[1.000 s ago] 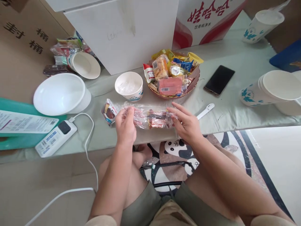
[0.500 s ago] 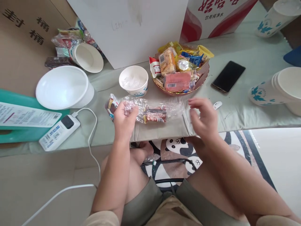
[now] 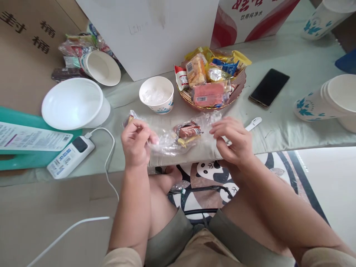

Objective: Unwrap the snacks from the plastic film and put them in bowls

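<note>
My left hand (image 3: 137, 144) is closed, its fingers pinching the left end of a sheet of clear plastic film (image 3: 164, 144). Over the film's right end hovers my right hand (image 3: 233, 140), fingers bent and apart from the thumb; whether it touches the film is hard to see. Between the hands, small wrapped snacks (image 3: 189, 129) in red-brown and yellow packaging lie on the film. Another snack packet (image 3: 131, 115) sits behind my left hand, partly hidden. A white utility knife (image 3: 253, 123) lies on the cloth, partly covered by my right hand.
Behind the film stand a paper cup (image 3: 164, 108) with crumpled plastic inside and a glass bowl (image 3: 239, 89) full of snacks. A phone (image 3: 269, 88) and stacked cups (image 3: 311, 107) are right; a white tub (image 3: 104, 111), power bank (image 3: 71, 157) and cable (image 3: 111, 148) are left.
My left hand has moved slightly left and down, its fingers curling more. My right hand has come in to the film's right end. The snacks have turned and shifted, and more of the knife shows.
</note>
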Motion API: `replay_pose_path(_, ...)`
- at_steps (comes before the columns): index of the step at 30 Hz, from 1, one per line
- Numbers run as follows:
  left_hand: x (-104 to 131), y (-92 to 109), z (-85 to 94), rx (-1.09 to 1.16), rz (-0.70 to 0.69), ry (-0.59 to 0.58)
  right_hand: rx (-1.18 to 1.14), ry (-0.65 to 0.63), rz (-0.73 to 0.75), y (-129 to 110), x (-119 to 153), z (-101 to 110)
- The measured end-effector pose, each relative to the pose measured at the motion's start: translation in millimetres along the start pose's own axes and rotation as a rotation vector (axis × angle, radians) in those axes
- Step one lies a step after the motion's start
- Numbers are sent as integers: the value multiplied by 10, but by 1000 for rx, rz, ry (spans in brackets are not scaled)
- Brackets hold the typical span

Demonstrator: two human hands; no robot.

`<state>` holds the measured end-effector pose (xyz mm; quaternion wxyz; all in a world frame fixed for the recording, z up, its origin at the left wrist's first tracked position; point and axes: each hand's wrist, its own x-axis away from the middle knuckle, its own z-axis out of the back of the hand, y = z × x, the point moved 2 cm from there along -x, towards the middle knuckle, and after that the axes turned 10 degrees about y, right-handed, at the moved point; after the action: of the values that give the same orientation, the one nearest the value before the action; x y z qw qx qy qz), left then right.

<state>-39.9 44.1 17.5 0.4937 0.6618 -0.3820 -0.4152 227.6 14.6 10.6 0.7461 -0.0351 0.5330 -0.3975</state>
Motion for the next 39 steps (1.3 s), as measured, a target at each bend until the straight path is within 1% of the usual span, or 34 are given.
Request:
replay_pose_path(2, 3, 17, 20, -22, 119, -147, -42, -204, 43, 2, 34, 9)
replay_pose_path(3, 13, 23, 24, -72, 134, -191, -41, -309, 54, 7, 55, 3)
replay_pose_path(5, 57, 41, -5, -254, 70, -253, 13, -504, 45, 13, 89, -23)
replay_pose_path(6, 95, 51, -45, -385, 13, -308, 66, -593, 20, 13, 100, -42)
replay_pose_path(7, 141, 58, -98, -528, -42, -389, 145, -669, -21, 11, 106, -62)
replay_pose_path(9, 238, 63, -207, -798, -113, -552, 365, -770, -135, 5, 107, -97)
replay_pose_path(10, 274, 61, -244, -901, -118, -599, 482, -793, -201, 0, 107, -111)
replay_pose_path(12, 304, 48, -265, -1006, -65, -612, 654, -789, -301, -21, 112, -137)
replay_pose_path(14, 287, 17, -227, -986, 27, -600, 694, -744, -318, -51, 130, -176)
replay_pose_path(16, 251, -29, -167, -927, 96, -606, 650, -653, -270, -82, 156, -221)
replay_pose_path(19, 218, -96, -115, -880, 163, -586, 487, -534, -187, -118, 200, -293)
replay_pose_path(21, 230, -128, -135, -780, 264, -537, 372, -513, -167, -134, 220, -337)
replay_pose_path(23, 255, -145, -192, -619, 387, -473, 294, -528, -183, -141, 229, -369)
replay_pose_path(27, 269, -143, -297, -354, 571, -286, 203, -586, -233, -138, 233, -392)
replay_pose_path(29, 261, -133, -325, -275, 663, -216, 159, -598, -256, -116, 236, -387)
replay_pose_path(31, 254, -110, -345, -237, 735, -191, 77, -572, -294, -70, 233, -372)
replay_pose_path(34, 234, -59, -364, -218, 764, -186, -156, -522, -355, 34, 213, -333)
replay_pose_path(36, 215, -31, -363, -225, 766, -195, -292, -532, -380, 103, 196, -300)
replay_pose_path(37, 205, -21, -356, -233, 767, -197, -326, -544, -387, 131, 186, -283)
replay_pose_path(39, 180, -6, -328, -249, 759, -186, -324, -559, -401, 167, 164, -247)
